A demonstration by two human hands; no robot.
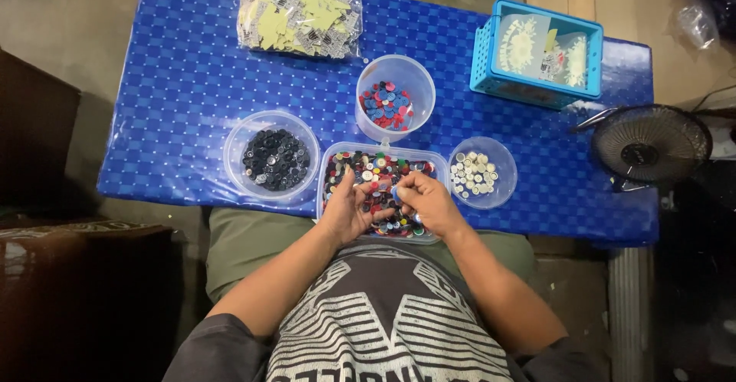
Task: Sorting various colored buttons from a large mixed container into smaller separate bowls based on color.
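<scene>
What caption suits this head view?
Both hands, left hand and right hand, over a tray of mixed buttons.

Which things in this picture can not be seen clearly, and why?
- Head view: what the right hand pinches is too small to tell.
- Head view: both hands, the left hand included, cover part of the mixed buttons in the rectangular tub.
- Head view: the pieces in the plastic bag are cut off by the top edge.
- Head view: the cards in the blue basket are blurred by glare.
</scene>
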